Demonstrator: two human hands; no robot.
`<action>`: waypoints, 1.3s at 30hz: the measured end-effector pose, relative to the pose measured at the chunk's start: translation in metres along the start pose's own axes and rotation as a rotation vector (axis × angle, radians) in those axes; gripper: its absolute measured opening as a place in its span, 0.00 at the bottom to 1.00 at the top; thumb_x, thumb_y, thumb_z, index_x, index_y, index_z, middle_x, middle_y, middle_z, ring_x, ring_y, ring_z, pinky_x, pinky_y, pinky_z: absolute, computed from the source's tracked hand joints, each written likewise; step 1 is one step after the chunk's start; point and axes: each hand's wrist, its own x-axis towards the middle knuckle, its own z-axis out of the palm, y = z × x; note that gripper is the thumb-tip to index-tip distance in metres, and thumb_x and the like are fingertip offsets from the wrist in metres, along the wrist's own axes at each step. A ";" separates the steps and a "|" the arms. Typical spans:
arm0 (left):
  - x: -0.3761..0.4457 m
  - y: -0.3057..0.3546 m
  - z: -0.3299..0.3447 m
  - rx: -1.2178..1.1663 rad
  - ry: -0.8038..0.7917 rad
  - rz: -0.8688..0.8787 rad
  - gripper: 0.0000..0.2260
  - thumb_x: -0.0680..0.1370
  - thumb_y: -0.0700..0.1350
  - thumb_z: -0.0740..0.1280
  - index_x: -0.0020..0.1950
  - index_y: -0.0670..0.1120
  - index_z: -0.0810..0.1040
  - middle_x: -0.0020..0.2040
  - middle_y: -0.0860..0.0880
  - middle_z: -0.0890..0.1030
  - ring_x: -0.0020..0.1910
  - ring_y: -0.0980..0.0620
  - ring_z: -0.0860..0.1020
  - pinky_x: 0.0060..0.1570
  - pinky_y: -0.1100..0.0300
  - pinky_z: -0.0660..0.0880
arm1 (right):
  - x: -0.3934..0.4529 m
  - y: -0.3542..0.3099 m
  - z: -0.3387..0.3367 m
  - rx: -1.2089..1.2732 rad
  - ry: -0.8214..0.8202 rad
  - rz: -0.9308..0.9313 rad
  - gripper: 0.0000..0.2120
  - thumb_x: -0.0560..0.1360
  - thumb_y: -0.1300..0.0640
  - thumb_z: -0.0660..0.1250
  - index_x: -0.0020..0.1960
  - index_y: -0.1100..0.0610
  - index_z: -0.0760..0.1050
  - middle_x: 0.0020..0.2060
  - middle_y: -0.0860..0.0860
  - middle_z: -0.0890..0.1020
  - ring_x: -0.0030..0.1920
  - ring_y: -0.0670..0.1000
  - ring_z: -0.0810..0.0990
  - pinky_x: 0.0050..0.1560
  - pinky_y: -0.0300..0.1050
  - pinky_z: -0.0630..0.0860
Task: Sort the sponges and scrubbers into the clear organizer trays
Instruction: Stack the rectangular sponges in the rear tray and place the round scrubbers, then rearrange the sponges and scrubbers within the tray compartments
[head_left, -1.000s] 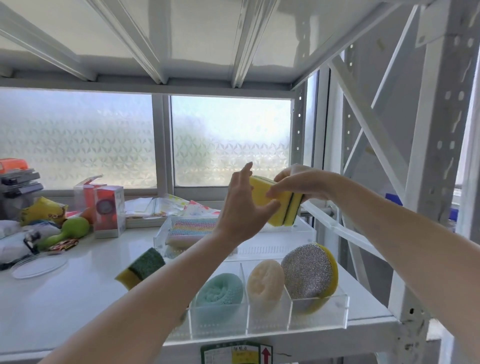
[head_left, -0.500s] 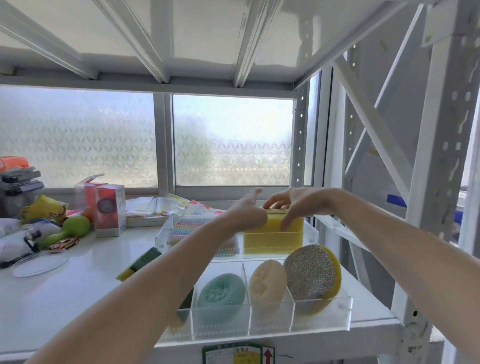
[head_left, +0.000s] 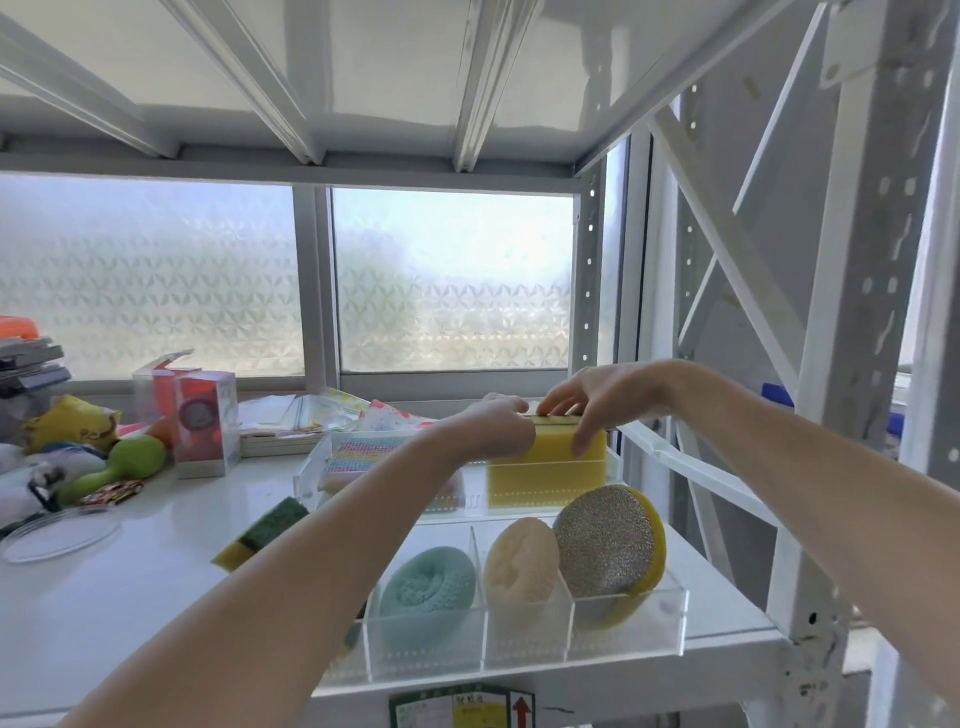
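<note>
A yellow sponge (head_left: 545, 470) stands on edge in the right end of the far clear tray (head_left: 311, 467). My right hand (head_left: 597, 397) pinches its top edge. My left hand (head_left: 498, 426) presses on its left top corner. A rainbow-striped scrubber (head_left: 363, 449) lies in the same tray's left part. The near clear tray (head_left: 649, 631) holds a teal scrubber (head_left: 426, 582), a cream sponge (head_left: 519, 561) and a round silver-faced yellow scrubber (head_left: 608, 545), each in its own compartment. A green-and-yellow sponge (head_left: 260, 530) lies loose on the shelf, partly hidden by my left forearm.
Both trays sit on a white shelf (head_left: 130, 597) near its right front corner, beside a perforated metal upright (head_left: 857, 364). At the left are red boxes (head_left: 202, 421), a green toy (head_left: 124, 462), a clear round lid (head_left: 57, 535) and assorted clutter. A frosted window is behind.
The yellow sponge came down from mid-air into the far tray's right end. Both hands followed it down and now rest on its top edge.
</note>
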 end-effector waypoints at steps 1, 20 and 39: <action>0.002 0.000 0.000 0.024 -0.013 -0.001 0.25 0.75 0.38 0.56 0.73 0.46 0.62 0.73 0.45 0.64 0.68 0.46 0.66 0.65 0.54 0.67 | 0.000 0.000 0.000 -0.014 0.004 0.004 0.32 0.71 0.62 0.71 0.72 0.52 0.65 0.68 0.51 0.72 0.65 0.51 0.71 0.67 0.45 0.67; -0.012 -0.018 -0.045 -0.069 0.076 0.002 0.11 0.74 0.34 0.59 0.55 0.42 0.72 0.47 0.46 0.73 0.53 0.47 0.70 0.50 0.57 0.70 | -0.005 -0.033 -0.009 -0.031 0.190 -0.088 0.29 0.72 0.55 0.71 0.70 0.56 0.67 0.68 0.53 0.73 0.68 0.53 0.71 0.67 0.47 0.66; -0.046 -0.123 -0.086 0.144 0.089 -0.099 0.23 0.69 0.39 0.72 0.63 0.45 0.73 0.56 0.46 0.78 0.56 0.46 0.76 0.60 0.52 0.74 | 0.047 -0.154 0.056 -0.140 0.047 0.125 0.24 0.82 0.57 0.52 0.75 0.65 0.55 0.73 0.60 0.62 0.71 0.58 0.66 0.69 0.49 0.63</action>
